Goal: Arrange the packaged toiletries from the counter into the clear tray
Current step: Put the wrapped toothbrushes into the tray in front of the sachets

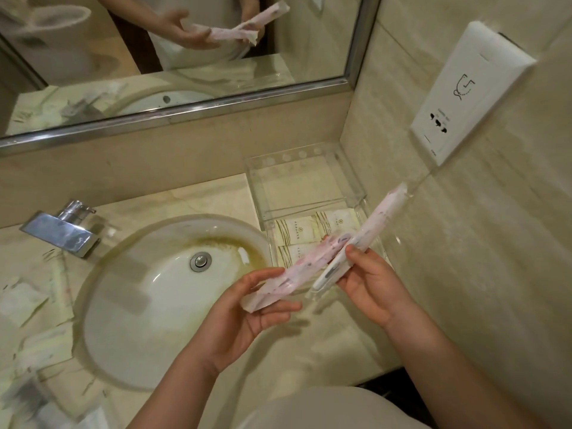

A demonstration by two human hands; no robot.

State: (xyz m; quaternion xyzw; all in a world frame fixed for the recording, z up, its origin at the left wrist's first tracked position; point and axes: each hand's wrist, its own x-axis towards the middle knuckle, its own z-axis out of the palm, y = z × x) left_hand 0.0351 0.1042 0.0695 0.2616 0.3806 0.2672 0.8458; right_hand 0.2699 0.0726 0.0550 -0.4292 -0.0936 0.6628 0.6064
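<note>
Left hand (247, 311) gripped long pink-printed packet (291, 274) over sink (130, 335) edge; right hand (371, 286) gripped second long packet (368, 233), angled up over clear tray (309, 181). Tray sat on bench (309, 351) in corner, just right of sink; small white sachets (297, 230) lay in its front section. More packets (24, 301) lay on bench left of sink

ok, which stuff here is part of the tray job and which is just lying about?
Part of the job:
- clear tray
- flat packets in the tray
- long packet in left hand, packet at
- long packet in right hand, packet at
- loose packets on the counter

Just lying about:
- sink
- tap
- mirror
- wall dispenser
</note>
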